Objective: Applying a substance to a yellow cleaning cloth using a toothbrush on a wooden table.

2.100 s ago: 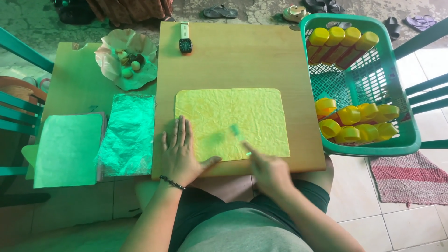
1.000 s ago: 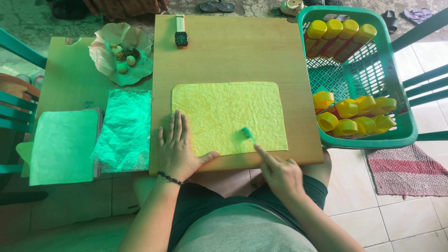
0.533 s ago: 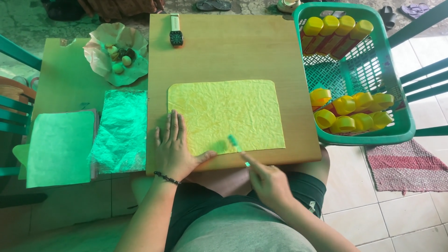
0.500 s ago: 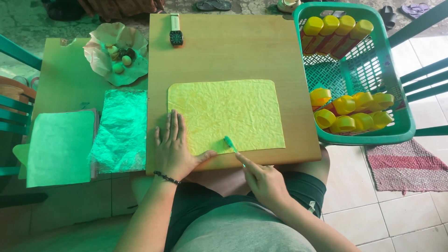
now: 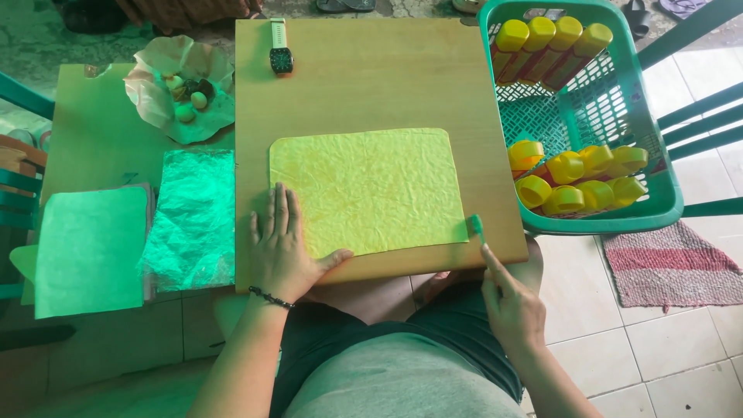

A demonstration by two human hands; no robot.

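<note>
My left hand lay flat, fingers spread, pinning the near-left corner of the crinkled yellow-green paper sheet so it couldn't slide. My right hand had its grip closed on a small green brush at the sheet's near-right corner. The sheet lay centred on the wooden board bench.

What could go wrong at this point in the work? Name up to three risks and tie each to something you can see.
1. The yellow sheet is pinned only at its lower left corner by the left hand; brushing at the far right corner might lift or crease it.
2. The small green brush in the right hand sits at the wooden board edge, so it may smear the board.
3. The green basket overhangs beside the board; an elbow could knock it.
</note>
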